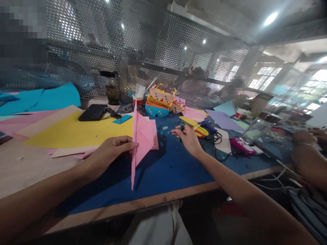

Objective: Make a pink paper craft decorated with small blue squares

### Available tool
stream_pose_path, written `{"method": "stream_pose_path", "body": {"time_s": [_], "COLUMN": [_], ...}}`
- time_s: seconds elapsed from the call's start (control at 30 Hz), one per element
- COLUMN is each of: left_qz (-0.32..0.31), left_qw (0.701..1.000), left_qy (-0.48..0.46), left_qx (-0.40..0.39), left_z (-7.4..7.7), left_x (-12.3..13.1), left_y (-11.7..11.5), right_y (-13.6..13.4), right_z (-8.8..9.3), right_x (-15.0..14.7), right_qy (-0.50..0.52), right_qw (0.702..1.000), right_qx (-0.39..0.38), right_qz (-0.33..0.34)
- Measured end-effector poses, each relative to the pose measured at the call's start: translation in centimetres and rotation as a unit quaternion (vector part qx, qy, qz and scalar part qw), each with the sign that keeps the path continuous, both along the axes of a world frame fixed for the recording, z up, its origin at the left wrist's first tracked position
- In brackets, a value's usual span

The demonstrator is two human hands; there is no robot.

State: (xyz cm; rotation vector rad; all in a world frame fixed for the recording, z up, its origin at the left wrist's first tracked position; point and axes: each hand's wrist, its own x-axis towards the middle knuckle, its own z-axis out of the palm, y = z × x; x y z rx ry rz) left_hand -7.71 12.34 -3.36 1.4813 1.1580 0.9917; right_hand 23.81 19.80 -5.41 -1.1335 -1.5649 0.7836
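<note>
My left hand (116,149) pinches a folded sheet of pink paper (144,137) by its creased edge, and the paper stands upright above the blue mat (163,170). My right hand (189,137) is closed on a small dark teal object (181,131); its kind is hard to make out. Small teal paper scraps (161,130) lie on the mat just left of my right hand. Beyond that hand are a yellow piece (195,126) with a red edge and a blue glue gun (208,127) with a black cord.
Yellow paper (76,132), a black wallet-like item (92,112) and blue sheets (41,98) lie to the left. Decorated paper crowns (158,102) are stacked at the back, near a dark jar (110,88). At right are a magenta device (242,147) and another person's arm (306,153).
</note>
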Motion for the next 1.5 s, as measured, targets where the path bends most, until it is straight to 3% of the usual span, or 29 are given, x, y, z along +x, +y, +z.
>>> {"method": "stream_pose_path", "body": {"time_s": [0.2, 0.37, 0.53, 0.63, 0.77, 0.93, 1.1, 1.3, 1.5], "left_qz": [0.004, 0.012, 0.023, 0.024, 0.025, 0.038, 0.046, 0.056, 0.009], "left_qw": [0.999, 0.996, 0.991, 0.989, 0.989, 0.985, 0.984, 0.986, 0.988], "left_qy": [-0.033, -0.086, -0.126, -0.14, -0.143, -0.161, -0.165, -0.149, -0.134], "left_qx": [-0.005, -0.024, -0.029, -0.033, -0.032, -0.045, -0.038, -0.041, -0.075], "left_z": [0.4, 0.4, 1.0, 1.3, 1.4, 1.3, 1.2, 0.9, 0.6], "left_x": [0.2, 0.2, 0.4, 0.5, 0.7, 0.8, 1.0, 1.1, 1.1], "left_y": [-0.3, -0.2, -0.3, -0.5, -0.8, -0.9, -0.8, -0.8, -0.8], "right_y": [-2.2, -3.8, -3.5, -3.1, -3.2, -4.4, -6.1, -6.5, -6.3], "right_z": [2.9, 3.4, 3.4, 3.6, 3.6, 3.6, 3.0, 2.1, 2.0], "right_x": [0.5, -0.2, -1.3, -1.4, -1.8, -4.1, -6.8, -7.4, -6.8], "right_qy": [-0.064, -0.077, 0.055, 0.099, 0.079, -0.005, -0.02, 0.009, 0.006], "right_qw": [0.987, 0.978, 0.993, 0.99, 0.993, 0.99, 0.978, 0.976, 0.977], "right_qx": [0.117, 0.192, 0.085, 0.069, 0.05, -0.002, -0.054, -0.035, -0.015], "right_qz": [-0.086, -0.024, 0.063, 0.075, 0.068, 0.141, 0.201, 0.214, 0.213]}}
